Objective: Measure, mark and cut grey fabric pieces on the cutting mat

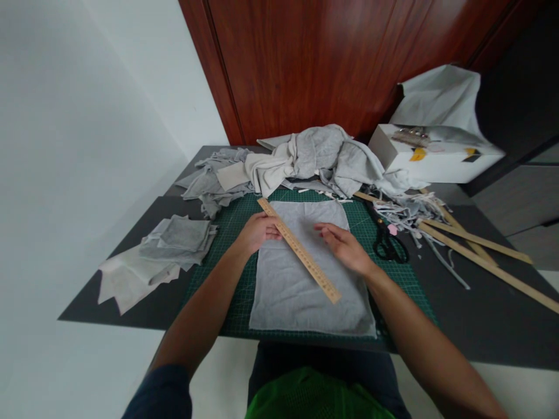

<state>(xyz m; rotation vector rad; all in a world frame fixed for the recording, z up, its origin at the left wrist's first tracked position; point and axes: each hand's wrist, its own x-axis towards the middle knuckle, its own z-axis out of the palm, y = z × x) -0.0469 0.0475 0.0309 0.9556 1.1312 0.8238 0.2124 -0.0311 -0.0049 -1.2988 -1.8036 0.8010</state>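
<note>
Ruler [299,250] lies diagonally on the cloth [305,291], mid-mat [238,273]. Your left hand [257,231] pins only its far end; right hand [345,247] rests flat and loose just beside it. Near end can pivot and the cloth can bunch. Scissors [390,243] lie right.

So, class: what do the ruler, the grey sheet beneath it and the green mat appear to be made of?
Ruler: probably wood, pale tan, matte, printed marks. Grey sheet: soft fabric, perhaps jersey, slightly wrinkled. Green mat: likely plastic or rubber, gridded.
</note>
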